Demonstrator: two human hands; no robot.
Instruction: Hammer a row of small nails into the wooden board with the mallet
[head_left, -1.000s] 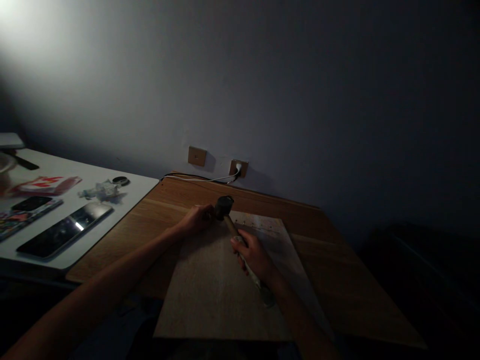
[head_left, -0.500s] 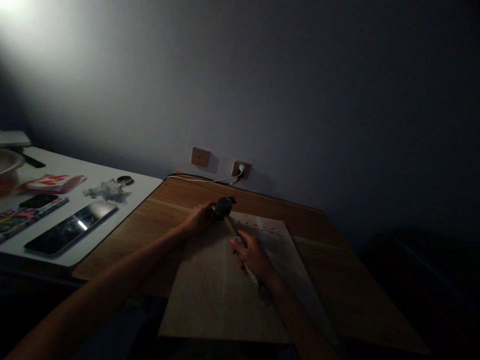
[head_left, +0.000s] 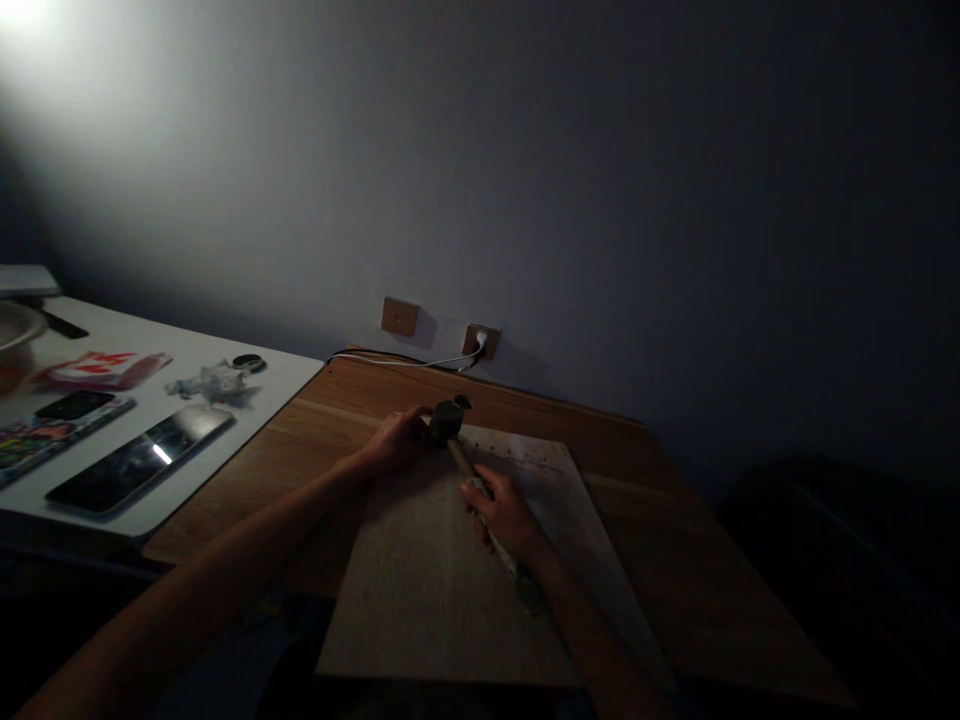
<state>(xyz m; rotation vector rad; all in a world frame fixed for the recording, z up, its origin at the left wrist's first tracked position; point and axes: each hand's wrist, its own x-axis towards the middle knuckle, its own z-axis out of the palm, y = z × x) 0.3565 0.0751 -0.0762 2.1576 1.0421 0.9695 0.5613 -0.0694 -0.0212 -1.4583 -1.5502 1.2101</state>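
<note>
My right hand [head_left: 504,512] is wrapped around the handle of a hammer [head_left: 466,462], whose dark head is at the far left part of a pale wooden board [head_left: 442,590]. Beside the hammer head, my left hand [head_left: 399,440] is closed at the board's far left corner. Its fingertips are partly behind the head, so what they pinch, if anything, is hidden. Several small dark nails or holes [head_left: 510,453] run in a row along the board's far edge. The board lies on a brown wooden table [head_left: 675,560].
On the white table [head_left: 289,370] at left lie a phone [head_left: 142,460], a patterned phone case [head_left: 60,430], a red and white packet [head_left: 105,370], crumpled plastic [head_left: 214,383] and a bowl [head_left: 19,330]. White and black cables run to a wall socket [head_left: 481,342] behind.
The hammer head has dipped slightly toward the board near my left hand. My left hand stays about where it was, and the view has shifted a little.
</note>
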